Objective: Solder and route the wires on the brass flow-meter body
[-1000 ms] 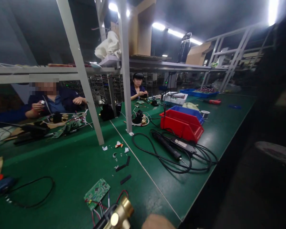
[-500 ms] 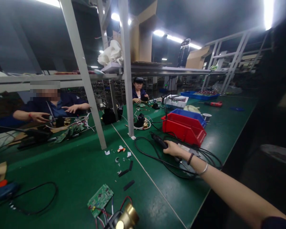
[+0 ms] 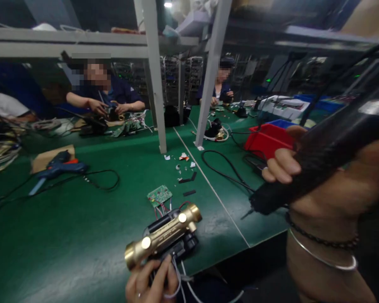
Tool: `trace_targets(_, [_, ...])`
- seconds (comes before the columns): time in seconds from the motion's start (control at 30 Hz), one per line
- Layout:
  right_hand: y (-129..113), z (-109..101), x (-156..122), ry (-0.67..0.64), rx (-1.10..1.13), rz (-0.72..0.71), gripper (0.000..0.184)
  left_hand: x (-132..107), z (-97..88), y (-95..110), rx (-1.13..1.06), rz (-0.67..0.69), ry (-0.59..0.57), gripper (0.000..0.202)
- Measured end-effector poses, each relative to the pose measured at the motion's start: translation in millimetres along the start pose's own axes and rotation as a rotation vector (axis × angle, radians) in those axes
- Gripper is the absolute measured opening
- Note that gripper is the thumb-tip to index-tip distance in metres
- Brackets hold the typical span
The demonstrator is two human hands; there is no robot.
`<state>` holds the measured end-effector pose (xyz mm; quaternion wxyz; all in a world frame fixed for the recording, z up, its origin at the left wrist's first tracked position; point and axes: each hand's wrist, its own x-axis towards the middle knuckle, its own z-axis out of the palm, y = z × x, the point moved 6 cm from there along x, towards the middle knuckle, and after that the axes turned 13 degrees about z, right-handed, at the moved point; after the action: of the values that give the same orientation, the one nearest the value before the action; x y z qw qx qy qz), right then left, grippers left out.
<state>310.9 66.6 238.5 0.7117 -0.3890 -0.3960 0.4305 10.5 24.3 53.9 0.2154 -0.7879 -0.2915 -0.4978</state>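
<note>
A black electric screwdriver (image 3: 316, 155), its thin bit pointing down and left, is held up close to the camera by my right hand (image 3: 331, 198), fingers wrapped round its body. At the bottom, my left hand (image 3: 153, 282) grips the black housing (image 3: 177, 248) of a brass pipe body (image 3: 164, 235); its fingers are closed by the white wires. The brass body lies tilted, its right end higher. Red, white and dark wires link it to a green circuit board (image 3: 159, 195) on the table. The bit is apart from the brass body.
Black strips (image 3: 189, 193) and scraps lie beyond the board. A blue glue gun (image 3: 63, 164) is at left, a red bin (image 3: 268, 141) at right. Shelf posts (image 3: 158, 84) rise from the green table (image 3: 82, 227). Two co-workers (image 3: 107, 97) handle parts across it.
My right hand has lifted the electric screwdriver off the table and brought it up close. The view has turned left and down, and my left hand on the brass pipe body now shows.
</note>
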Motion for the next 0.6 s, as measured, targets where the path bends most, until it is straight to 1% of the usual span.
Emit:
trace_targets(0.03, [9, 17, -10, -0.084, -0.032, 0.061, 0.053, 3, -0.4, 3, 0.022, 0.029, -0.032, 0.019])
trace_targets(0.07, [18, 34, -19, -0.167, -0.045, 0.118, 0.058, 5, -0.3, 6, 0.032, 0.028, -0.063, 0.019])
trace_targets(0.17, [48, 74, -38, -0.365, 0.023, 0.269, 0.063, 11, -3.7, 9, 0.056, -0.049, -0.056, 0.018])
trace_targets(0.2, [56, 85, -41, -0.402, 0.052, 0.297, 0.062, 12, -3.9, 11, 0.054, -0.073, -0.057, 0.017])
trace_targets(0.27, [67, 99, -46, -0.424, 0.097, 0.291, 0.060, 14, -3.8, 13, 0.044, -0.105, -0.057, 0.016])
trace_targets(0.37, [78, 111, -53, -0.434, 0.072, 0.243, 0.047, 17, -4.5, 15, 0.028, -0.107, -0.034, 0.015])
trace_targets(0.47, [86, 115, -60, -0.440, -0.027, 0.186, 0.030, 21, -5.2, 14, 0.013, -0.120, -0.021, 0.014])
trace_targets(0.53, [89, 115, -63, -0.436, -0.051, 0.150, 0.025, 23, -5.8, 14, 0.013, -0.125, -0.024, 0.013])
trace_targets(0.6, [91, 115, -63, -0.436, -0.050, 0.138, 0.024, 25, -7.1, 14, 0.017, -0.125, -0.021, 0.012])
